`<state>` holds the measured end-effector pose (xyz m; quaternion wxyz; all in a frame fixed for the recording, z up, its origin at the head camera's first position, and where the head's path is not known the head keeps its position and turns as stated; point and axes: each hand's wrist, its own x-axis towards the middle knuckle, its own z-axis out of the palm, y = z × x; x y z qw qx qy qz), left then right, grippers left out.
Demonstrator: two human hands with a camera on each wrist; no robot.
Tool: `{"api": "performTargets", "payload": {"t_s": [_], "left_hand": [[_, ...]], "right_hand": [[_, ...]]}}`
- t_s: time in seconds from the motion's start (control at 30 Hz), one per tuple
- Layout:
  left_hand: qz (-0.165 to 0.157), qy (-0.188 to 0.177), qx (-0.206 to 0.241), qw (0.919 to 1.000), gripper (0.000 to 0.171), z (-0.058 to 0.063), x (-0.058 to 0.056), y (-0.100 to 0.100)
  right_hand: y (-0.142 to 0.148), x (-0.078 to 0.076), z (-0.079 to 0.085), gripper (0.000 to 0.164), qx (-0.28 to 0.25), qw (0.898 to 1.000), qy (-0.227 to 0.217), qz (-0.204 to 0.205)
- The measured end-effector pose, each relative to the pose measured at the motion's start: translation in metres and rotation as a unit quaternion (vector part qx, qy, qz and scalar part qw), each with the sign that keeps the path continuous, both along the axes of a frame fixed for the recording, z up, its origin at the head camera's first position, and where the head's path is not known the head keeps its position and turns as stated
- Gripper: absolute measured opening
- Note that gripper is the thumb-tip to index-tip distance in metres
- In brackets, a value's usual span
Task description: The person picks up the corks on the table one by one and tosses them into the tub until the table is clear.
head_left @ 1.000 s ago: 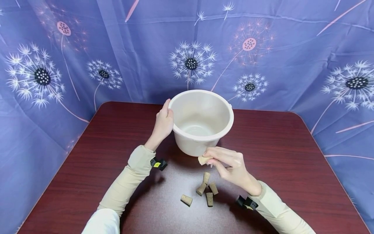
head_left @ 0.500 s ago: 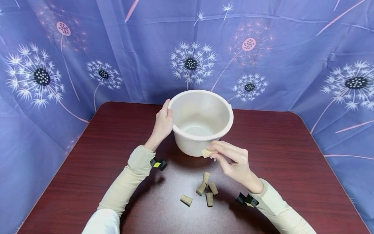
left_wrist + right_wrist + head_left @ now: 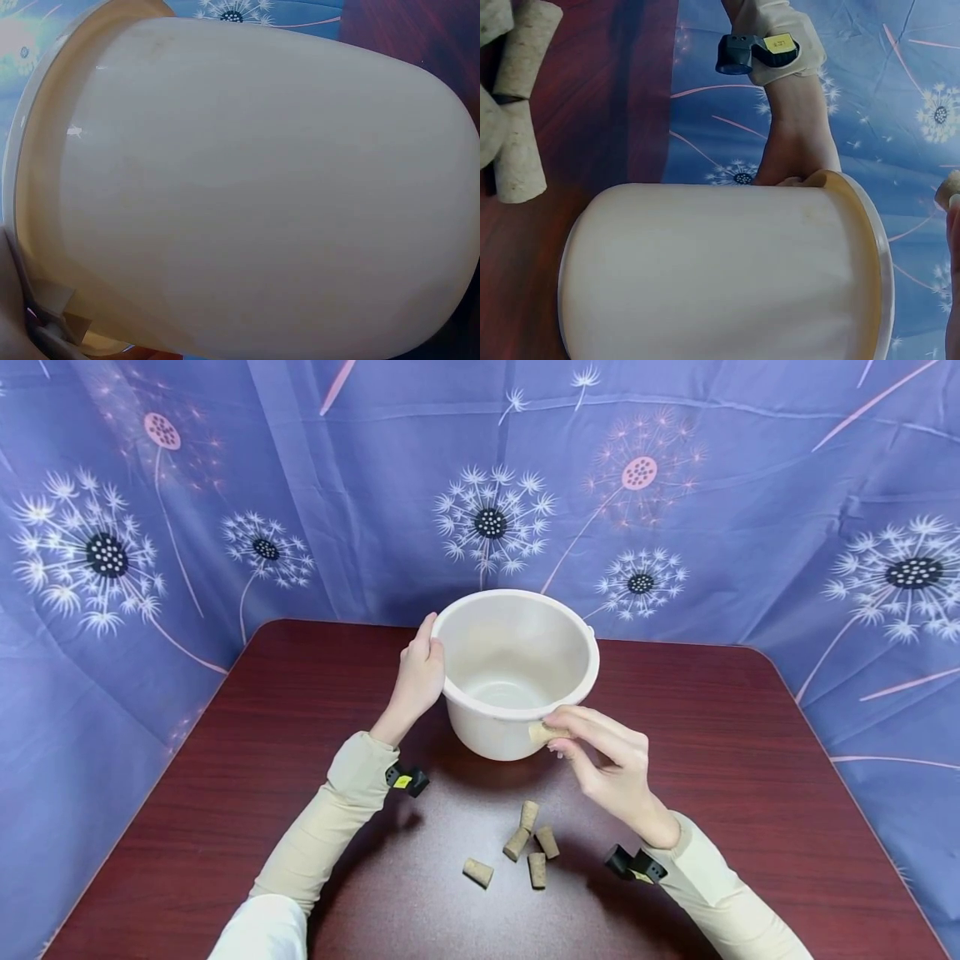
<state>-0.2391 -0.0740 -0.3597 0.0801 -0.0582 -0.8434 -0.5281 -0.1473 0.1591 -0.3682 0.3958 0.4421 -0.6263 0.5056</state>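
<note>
Left grip (image 3: 422,672) reaching farther forward, fingers (image 3: 426,628) seemingly curled, partly hidden; right grip (image 3: 611,764) pinched, thumb (image 3: 579,764) below.

Indoor nook: dandelion-print drapes (image 3: 390,485), table (image 3: 300,693)

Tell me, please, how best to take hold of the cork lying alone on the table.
I would pinch the lone cork around its middle, from above: it lies on its side on the table, and the other corks lie apart, leaving both long sides free.
</note>
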Motion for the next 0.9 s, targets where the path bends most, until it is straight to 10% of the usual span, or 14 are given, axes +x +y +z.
{"api": "performTargets", "payload": {"t_s": [0.67, 0.9], "left_hand": [[0.004, -0.005, 0.0, 1.0, 0.051, 0.001, 0.0, 0.001], [0.004, -0.004, 0.001, 1.0, 0.051, 0.001, 0.0, 0.001]], "right_hand": [[0.001, -0.005, 0.014, 0.022, -0.07, 0.99, -0.07, -0.105], [-0.001, -0.008, 0.023, 0.034, -0.105, 0.986, -0.106, -0.073]]}}
